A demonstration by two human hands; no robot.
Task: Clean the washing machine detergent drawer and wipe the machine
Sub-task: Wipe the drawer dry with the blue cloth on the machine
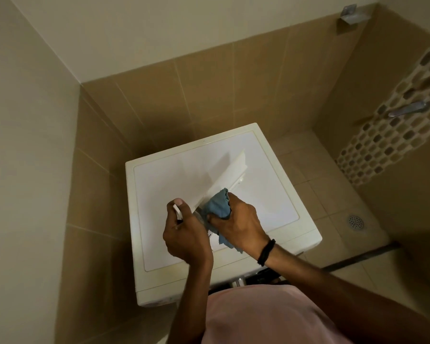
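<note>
The left hand [184, 234] gripped the near end of the long white plastic detergent drawer [229, 170]. Its thumb lay along the drawer's upper edge and the other fingers were curled round the underside, mostly hidden. From those fingers the drawer ran up and away at a tilt, above the flat white top of the washing machine [159, 194]. Whether its far end touched that top could not be told.

The right hand [238, 224] was closed round a bunched blue cloth [217, 206], with thumb and fingers pinching it. The cloth was pressed against the drawer's side just beyond the left thumb. A black band [267, 252] sat on the right wrist.

The step in hand looked like wiping the drawer, with the wipe of the machine probably not yet done. To do it well, I judged that the left fingers needed a firm clamp so the drawer would not twist under pressure. The right fingers needed to push a fold of cloth away from the left thumb toward the far end in 1 long stroke, then work into the compartment corners. Those corners were hidden here, and residue likely collects in them. Turning the cloth to a clean face after each pass would have avoided smearing. A slack grip risked the smooth plastic slipping down onto the machine top.
</note>
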